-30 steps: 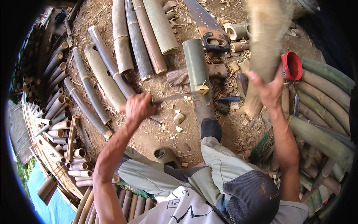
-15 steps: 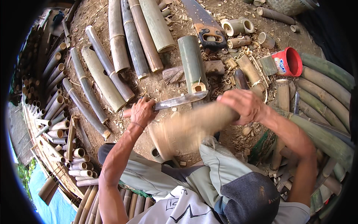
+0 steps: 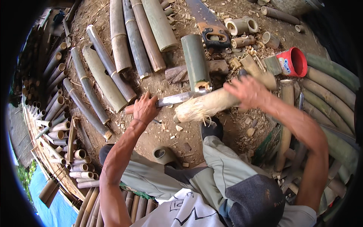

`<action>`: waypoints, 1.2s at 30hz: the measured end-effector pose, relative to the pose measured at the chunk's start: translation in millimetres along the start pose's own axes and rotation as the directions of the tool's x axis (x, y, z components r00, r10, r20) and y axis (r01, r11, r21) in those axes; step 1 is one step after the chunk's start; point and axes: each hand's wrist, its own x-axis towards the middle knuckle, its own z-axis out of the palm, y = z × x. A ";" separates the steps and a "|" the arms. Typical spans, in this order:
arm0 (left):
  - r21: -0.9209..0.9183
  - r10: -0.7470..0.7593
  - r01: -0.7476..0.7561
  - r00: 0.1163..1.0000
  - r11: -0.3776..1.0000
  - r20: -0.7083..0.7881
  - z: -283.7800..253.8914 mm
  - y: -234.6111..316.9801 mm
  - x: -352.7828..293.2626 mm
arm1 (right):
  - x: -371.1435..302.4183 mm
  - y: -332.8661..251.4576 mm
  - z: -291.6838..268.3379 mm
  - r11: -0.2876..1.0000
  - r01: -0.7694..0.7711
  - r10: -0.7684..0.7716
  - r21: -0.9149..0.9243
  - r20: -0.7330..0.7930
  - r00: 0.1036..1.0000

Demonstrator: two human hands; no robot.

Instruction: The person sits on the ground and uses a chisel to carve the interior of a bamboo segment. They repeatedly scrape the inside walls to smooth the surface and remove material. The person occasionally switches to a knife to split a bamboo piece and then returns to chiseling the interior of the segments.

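Note:
My left hand [image 3: 145, 108] is closed round the handle of a large knife [image 3: 176, 99]. Its blade points right, and the tip reaches the notched near end of a thick green bamboo section [image 3: 194, 60]. That section leans on a short log [image 3: 176, 75]. My right hand [image 3: 247, 92], slightly blurred, lies over a pale, thick bamboo club [image 3: 215, 102] with its fingers apart. The club's left end is frayed and shaggy, just below the knife blade; its far end is partly hidden by my hand. A dark handle [image 3: 242, 72] shows close to my fingertips.
A handsaw [image 3: 213, 32] lies beyond the green section. Long bamboo poles [image 3: 120, 41] are spread at left, and cut tubes [image 3: 81, 167] are stacked by the edge. A red tub [image 3: 298, 62] and more poles [image 3: 329, 94] are at right. Shavings cover the ground.
The club has swung from above my lap to farther forward, and my right hand's fingers have spread over it. The knife in my left hand has tilted, its tip rising towards the green section.

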 end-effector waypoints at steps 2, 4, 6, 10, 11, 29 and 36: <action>-0.278 0.031 0.007 0.991 0.961 0.130 -6.7 -11.8 8.6 | -19.9 -33.2 -11.9 0.983 -0.130 0.115 0.133 0.111 0.987; -0.592 0.094 0.028 0.980 0.805 0.174 -15.2 -22.3 27.8 | -41.8 -49.4 -17.3 0.942 -0.060 0.088 0.330 -0.069 0.994; -0.742 -0.096 0.350 0.927 0.572 0.363 -35.3 -27.9 47.7 | -52.5 -70.8 -18.3 0.868 -0.048 0.124 0.493 -0.123 0.985; -0.491 -0.005 0.115 0.975 0.863 0.220 -67.9 -33.8 78.1 | -63.9 -80.2 -27.4 0.661 -0.252 0.365 0.707 -0.009 0.931; -0.408 0.052 0.055 0.967 0.911 0.247 -70.5 -31.1 80.0 | -67.6 -78.5 -29.5 0.580 -0.300 0.439 0.757 0.020 0.898; -0.098 0.036 0.000 0.928 0.995 0.370 -55.2 -21.6 79.2 | -9.4 -38.5 -3.9 0.499 -0.528 0.638 0.688 0.120 0.760; -0.089 0.035 0.003 0.908 0.996 0.417 -52.9 -28.1 79.9 | 12.9 -11.3 -61.9 0.494 -0.010 0.803 0.869 -0.452 0.387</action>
